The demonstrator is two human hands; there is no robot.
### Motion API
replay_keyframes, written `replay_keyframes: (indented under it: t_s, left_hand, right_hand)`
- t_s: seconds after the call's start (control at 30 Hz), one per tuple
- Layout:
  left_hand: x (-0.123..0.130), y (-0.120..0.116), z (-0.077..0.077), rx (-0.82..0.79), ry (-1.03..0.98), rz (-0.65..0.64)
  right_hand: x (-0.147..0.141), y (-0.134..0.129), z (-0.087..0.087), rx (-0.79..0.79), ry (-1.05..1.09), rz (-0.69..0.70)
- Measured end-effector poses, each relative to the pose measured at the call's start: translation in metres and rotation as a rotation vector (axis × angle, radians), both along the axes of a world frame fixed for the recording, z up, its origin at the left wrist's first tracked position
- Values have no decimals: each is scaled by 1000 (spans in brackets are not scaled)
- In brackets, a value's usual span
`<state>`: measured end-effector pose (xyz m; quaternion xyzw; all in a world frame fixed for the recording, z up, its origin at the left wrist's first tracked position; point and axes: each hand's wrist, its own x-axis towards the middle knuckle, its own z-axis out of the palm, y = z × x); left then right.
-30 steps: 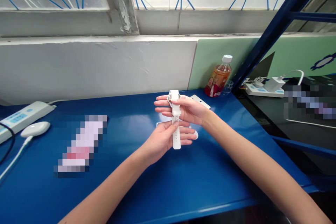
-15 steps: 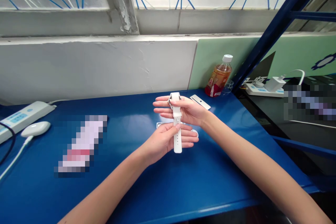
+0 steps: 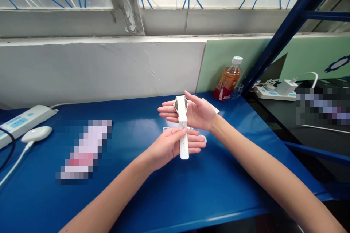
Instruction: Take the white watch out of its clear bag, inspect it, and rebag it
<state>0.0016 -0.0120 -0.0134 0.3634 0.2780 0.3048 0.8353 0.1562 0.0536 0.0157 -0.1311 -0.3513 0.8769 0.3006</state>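
Note:
A white wristwatch [image 3: 183, 110] with its strap buckled into a loop hangs nearly upright in front of me, its strap end pointing down. My left hand [image 3: 170, 146] pins the lower strap under its thumb against its fingers, which stretch out to the right. Behind the watch case lies my right hand [image 3: 201, 112], palm showing, fingers straight to the left and thumb raised clear of the watch. Whether the right fingers touch the case I cannot tell. Partly hidden behind my hands, a small white object [image 3: 202, 138] rests on the blue table [image 3: 136, 200].
A drink bottle [image 3: 228, 80] stands at the back right, with a white card [image 3: 213, 106] nearer me. On the left are a blurred-out flat object [image 3: 86, 151], a white oval device on a cable [image 3: 37, 134] and a power strip [image 3: 27, 122]. A blue metal post [image 3: 276, 51] slants up at right.
My right thumb has lifted off the watch and now points up. The watch has turned slightly, showing more of its round case, and shifted a little left.

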Motion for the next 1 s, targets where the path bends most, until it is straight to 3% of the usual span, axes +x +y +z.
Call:
replay_keyframes:
  t_s: [0.6,1.0]
  left_hand:
    - [0,0,2,-32,-20,-20]
    - [7,-3,1,-77,62,52]
  right_hand:
    - [0,1,-4,-14,8,16]
    - [0,0,-3,1,-36,30]
